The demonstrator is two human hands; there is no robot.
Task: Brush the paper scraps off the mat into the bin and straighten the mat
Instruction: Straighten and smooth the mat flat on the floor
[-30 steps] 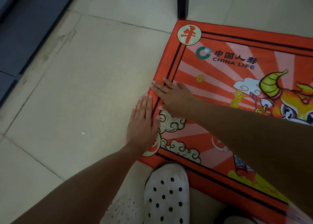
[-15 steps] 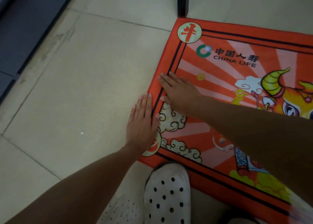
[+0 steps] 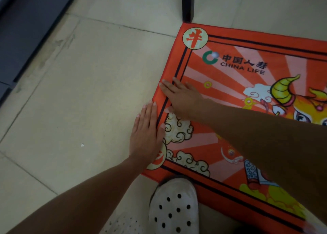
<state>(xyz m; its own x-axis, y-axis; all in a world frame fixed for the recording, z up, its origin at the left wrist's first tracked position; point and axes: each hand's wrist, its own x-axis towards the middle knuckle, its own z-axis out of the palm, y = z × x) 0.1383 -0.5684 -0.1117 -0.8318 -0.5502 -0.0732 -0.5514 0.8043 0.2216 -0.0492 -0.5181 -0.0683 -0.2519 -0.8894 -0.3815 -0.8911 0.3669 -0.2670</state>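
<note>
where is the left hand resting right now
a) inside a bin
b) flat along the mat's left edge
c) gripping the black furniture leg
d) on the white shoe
b: the left hand lies flat with straight fingers along the left edge of the orange mat, partly on the floor tile.

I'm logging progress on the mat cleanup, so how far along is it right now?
Done, apparently: the visible part of the mat shows no paper scraps. In hand: straightening, with the left hand flat along the mat's edge and the right hand pressing flat on its border. Left: one small white fleck lies on the floor tiles; the bin is out of view, so binning can't be confirmed.
</note>
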